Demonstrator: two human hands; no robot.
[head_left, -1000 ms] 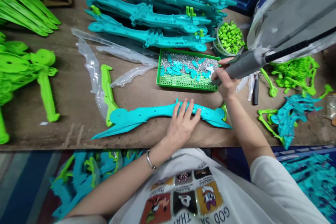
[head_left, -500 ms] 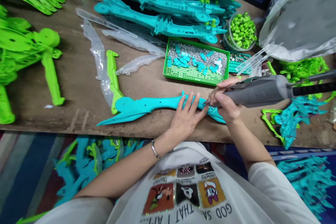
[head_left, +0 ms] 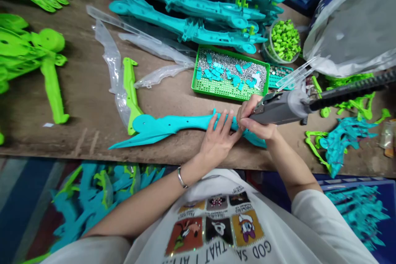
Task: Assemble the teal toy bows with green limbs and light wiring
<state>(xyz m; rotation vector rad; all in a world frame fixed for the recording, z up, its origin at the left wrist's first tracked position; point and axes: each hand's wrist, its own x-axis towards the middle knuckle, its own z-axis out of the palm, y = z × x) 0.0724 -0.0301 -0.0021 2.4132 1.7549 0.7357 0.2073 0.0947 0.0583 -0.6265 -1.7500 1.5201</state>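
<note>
A long turquoise plastic part, shaped like a toy bow limb, lies across the work table near its front edge. My left hand rests on it with the fingers stretched out, pressing its right half. In my right hand is a grey electric screwdriver, gripped near its front end and tilted over the part. The screwdriver's tip is hidden behind my fingers, so its contact with the part cannot be seen. A lime-green bent piece and a clear plastic piece lie by the part's left end.
A green tray of small screws and turquoise bits stands behind my hands. Beside it are a tub of lime-green pieces and stacked turquoise parts. Lime-green parts lie left. A dark cord runs right.
The screwdriver's rear end has swung up and left, standing it steeper, and my right hand has moved slightly left. The bit, visible before, is now hidden. My left hand keeps its place.
</note>
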